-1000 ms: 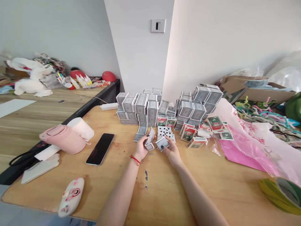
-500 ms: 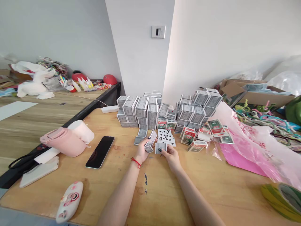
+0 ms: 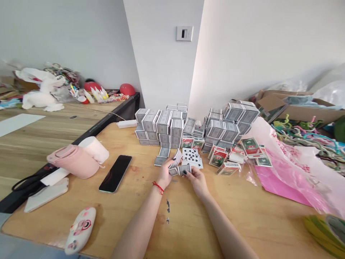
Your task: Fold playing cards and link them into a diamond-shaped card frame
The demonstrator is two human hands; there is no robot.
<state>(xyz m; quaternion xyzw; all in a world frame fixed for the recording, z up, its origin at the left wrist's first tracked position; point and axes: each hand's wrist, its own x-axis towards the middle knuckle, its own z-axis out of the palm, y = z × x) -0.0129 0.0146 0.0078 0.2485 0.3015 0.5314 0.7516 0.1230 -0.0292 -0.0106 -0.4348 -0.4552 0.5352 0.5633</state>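
White walls meet in a corner behind a wooden table (image 3: 129, 212) stacked with grey card boxes (image 3: 172, 124). Seen from the head camera, the left hand (image 3: 165, 175) has its grip clamped on an open card box (image 3: 175, 162), tilted just above the table. Touching it, the right hand (image 3: 197, 180) pinches a small deck of cards (image 3: 184, 169) at the box's mouth. Face-up cards (image 3: 192, 155) lie just beyond. A black phone (image 3: 115, 173) rests to the left, near a pink pouch (image 3: 74, 166).
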